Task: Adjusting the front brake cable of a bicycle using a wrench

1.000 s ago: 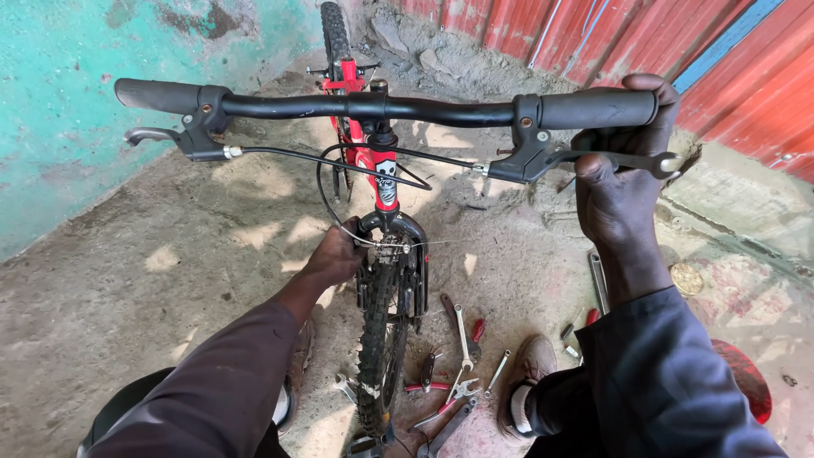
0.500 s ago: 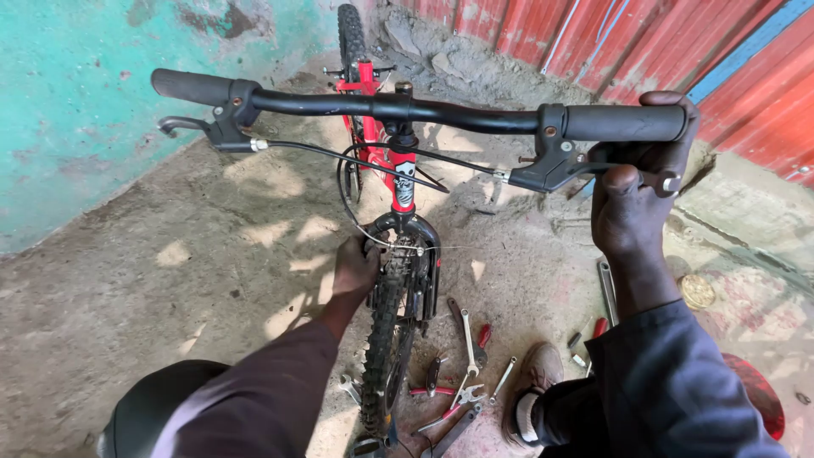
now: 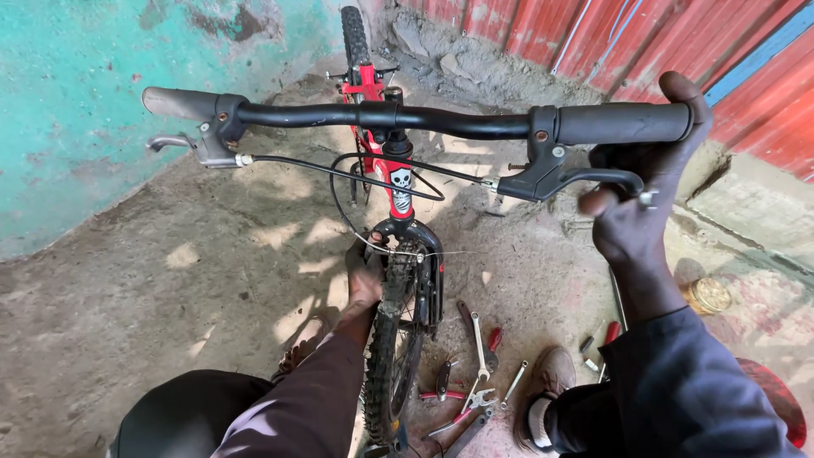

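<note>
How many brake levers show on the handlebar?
2. The silver brake lever sits below the left grip, untouched. The black brake lever sits below the right grip, where the right hand curls fingers round it. None looks hidden.

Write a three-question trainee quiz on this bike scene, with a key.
1. True or false: the right hand is at the right brake lever.
2. The left hand is down beside the: A) saddle B) front tyre C) red wall
3. Fill in: spanners and pliers lie on the ____.

Key: 1 true; 2 B; 3 ground.
</note>
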